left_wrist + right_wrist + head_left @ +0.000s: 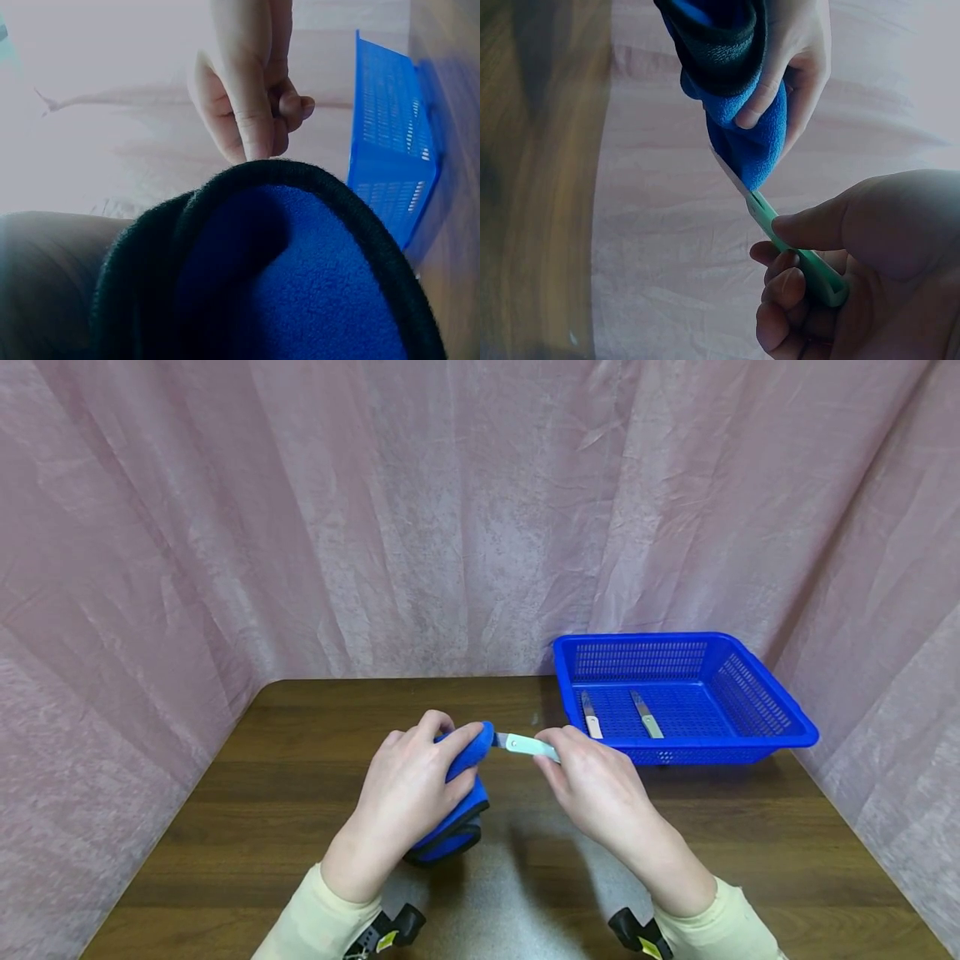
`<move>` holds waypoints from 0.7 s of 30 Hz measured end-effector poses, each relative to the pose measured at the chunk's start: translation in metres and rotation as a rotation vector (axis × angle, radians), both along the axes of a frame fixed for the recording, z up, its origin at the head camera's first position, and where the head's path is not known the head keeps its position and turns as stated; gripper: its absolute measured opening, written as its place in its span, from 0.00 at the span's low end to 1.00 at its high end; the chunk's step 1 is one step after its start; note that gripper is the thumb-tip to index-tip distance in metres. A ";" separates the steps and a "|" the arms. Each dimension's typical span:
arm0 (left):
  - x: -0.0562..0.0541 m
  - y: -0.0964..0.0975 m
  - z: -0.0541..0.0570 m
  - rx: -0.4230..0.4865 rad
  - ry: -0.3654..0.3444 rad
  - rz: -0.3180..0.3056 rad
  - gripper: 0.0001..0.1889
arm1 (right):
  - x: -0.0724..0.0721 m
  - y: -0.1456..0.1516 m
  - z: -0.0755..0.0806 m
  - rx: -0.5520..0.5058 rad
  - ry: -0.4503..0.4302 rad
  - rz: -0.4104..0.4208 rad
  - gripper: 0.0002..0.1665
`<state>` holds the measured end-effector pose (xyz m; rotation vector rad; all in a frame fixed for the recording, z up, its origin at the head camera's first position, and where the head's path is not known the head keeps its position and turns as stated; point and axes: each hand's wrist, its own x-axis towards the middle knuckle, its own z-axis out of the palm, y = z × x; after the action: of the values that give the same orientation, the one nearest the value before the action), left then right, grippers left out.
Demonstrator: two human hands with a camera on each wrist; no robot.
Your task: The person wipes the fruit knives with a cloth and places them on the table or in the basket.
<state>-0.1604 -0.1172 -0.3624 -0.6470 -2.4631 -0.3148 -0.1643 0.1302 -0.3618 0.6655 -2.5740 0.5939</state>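
Observation:
My left hand [412, 777] grips a folded blue cloth with dark edging [468, 789]. In my right hand [600, 781] is a small knife with a pale green handle [528, 746], pinched between thumb and curled fingers. Its blade [731, 171] points toward the left hand, and the cloth lies against it; in the head view the cloth hides most of the blade. The right wrist view shows the handle [810, 270] running back into the right palm. In the left wrist view, the cloth [315, 262] covers much of the frame and hides the knife.
A blue plastic basket [686, 753] stands at the right rear of the wooden table [315, 760]. Inside it lie a knife with a whitish handle [593, 727] and one with a green handle [651, 725]. Pink curtains [450, 527] hang behind the table and at both sides.

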 end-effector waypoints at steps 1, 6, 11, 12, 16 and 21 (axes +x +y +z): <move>0.000 -0.001 0.000 0.001 -0.001 0.002 0.25 | 0.000 0.000 0.000 0.000 0.001 -0.001 0.08; -0.001 -0.004 0.000 0.008 -0.012 0.012 0.25 | 0.000 0.001 0.000 -0.001 0.011 -0.006 0.09; -0.004 -0.007 0.000 0.016 -0.032 0.027 0.25 | 0.000 0.001 0.000 -0.002 0.018 -0.010 0.09; -0.004 -0.008 0.000 0.017 -0.038 0.030 0.25 | 0.000 0.001 0.000 -0.002 0.018 -0.010 0.09; -0.006 -0.010 0.000 0.022 -0.057 0.041 0.25 | 0.000 0.002 0.000 -0.003 0.023 -0.013 0.09; -0.007 -0.013 -0.001 0.028 -0.058 0.046 0.24 | 0.000 0.003 0.001 -0.007 0.029 -0.017 0.09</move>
<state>-0.1677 -0.1303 -0.3632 -0.5757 -2.5208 -0.3535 -0.1647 0.1329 -0.3611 0.6446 -2.5474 0.5837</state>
